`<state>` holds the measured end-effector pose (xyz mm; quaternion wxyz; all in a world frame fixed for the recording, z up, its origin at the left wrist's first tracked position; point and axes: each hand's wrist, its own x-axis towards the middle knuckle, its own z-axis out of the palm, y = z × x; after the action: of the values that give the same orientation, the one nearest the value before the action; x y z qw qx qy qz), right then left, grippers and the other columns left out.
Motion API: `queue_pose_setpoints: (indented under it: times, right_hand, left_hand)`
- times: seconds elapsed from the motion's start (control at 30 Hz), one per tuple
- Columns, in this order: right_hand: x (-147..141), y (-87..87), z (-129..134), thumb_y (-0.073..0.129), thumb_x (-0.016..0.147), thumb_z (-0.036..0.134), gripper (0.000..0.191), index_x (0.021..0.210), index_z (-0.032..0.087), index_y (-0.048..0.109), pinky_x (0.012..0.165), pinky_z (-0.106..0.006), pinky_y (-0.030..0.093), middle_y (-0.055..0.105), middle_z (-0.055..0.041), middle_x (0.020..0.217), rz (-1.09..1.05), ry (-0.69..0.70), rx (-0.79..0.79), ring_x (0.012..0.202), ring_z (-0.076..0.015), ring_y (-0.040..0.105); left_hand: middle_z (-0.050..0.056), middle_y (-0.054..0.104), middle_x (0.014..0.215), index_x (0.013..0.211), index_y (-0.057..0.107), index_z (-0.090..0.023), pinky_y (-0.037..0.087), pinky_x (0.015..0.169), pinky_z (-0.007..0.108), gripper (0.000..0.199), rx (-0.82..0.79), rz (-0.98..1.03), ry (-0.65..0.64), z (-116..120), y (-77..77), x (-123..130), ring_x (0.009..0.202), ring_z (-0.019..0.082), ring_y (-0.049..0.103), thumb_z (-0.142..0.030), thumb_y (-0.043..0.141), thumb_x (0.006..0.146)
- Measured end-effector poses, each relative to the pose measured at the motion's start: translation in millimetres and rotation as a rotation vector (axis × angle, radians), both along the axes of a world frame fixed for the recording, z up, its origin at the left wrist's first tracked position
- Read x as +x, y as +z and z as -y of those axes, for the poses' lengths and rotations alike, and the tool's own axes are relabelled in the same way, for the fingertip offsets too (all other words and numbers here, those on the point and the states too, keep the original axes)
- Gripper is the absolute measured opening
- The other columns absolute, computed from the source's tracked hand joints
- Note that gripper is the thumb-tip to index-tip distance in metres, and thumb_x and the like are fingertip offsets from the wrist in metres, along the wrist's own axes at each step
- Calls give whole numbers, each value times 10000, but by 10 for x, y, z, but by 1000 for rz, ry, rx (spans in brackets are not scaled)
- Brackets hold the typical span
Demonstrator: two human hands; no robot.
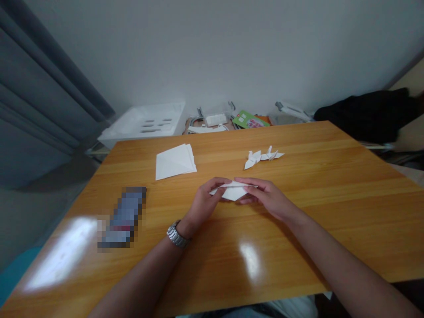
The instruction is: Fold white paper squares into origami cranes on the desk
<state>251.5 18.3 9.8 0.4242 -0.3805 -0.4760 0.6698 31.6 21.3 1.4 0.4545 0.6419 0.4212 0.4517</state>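
Observation:
A piece of folded white paper (pixel 234 193) is held between my two hands, just above the wooden table. My left hand (pixel 209 195) pinches its left end, thumb in front and fingers behind. At the right end, my right hand (pixel 264 194) grips it the same way, with some fingers underneath. The paper has a pointed lower edge and a crease along its top. Beyond my right hand stand two folded paper cranes (pixel 254 159), close together. Parts of the fingers behind the paper are hidden.
A small stack of white paper sheets (pixel 175 162) lies at the back left of the table (pixel 331 176). A phone-like device (pixel 125 218), pixelated, rests on the left. Past the far edge are a white foam tray (pixel 132 126), a green booklet (pixel 249 119) and black cloth (pixel 364 115).

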Motion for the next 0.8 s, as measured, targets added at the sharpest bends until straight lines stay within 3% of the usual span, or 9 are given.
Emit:
queue_pose_setpoints:
  times: [0.13,0.4,0.6,0.8]
  right_hand:
    - [-1,1,0,741,864,346,344,1195,253,750,905,-405,638,677,-74,1329,-34,-2,-33,992,-212,730]
    - [-19,47,-22,691,862,304,367,1209,195,737,859,-397,647,763,-98,1124,-69,-19,-120,906,-212,755]
    - [-40,70,-15,673,854,291,326,1152,191,757,825,-355,647,762,-96,1116,-85,-36,-96,948,-211,738]
    - [-18,79,0,734,825,351,381,1175,201,738,868,-396,630,711,-98,1237,-60,19,-40,990,-233,726]
  left_hand:
    - [52,734,1091,1097,714,-194,534,935,296,205,47,-53,17,-14,1,-11,1011,174,679,-210,579,943]
    - [67,751,1087,1091,729,-180,543,917,305,216,24,-74,39,2,81,-3,1000,196,694,-239,613,918]
    - [77,759,1070,1074,736,-170,551,889,303,263,6,-57,40,25,130,9,976,205,702,-371,647,929]
    - [64,759,1042,1044,736,-169,546,858,282,201,31,-105,71,34,134,24,953,194,700,-306,652,922]
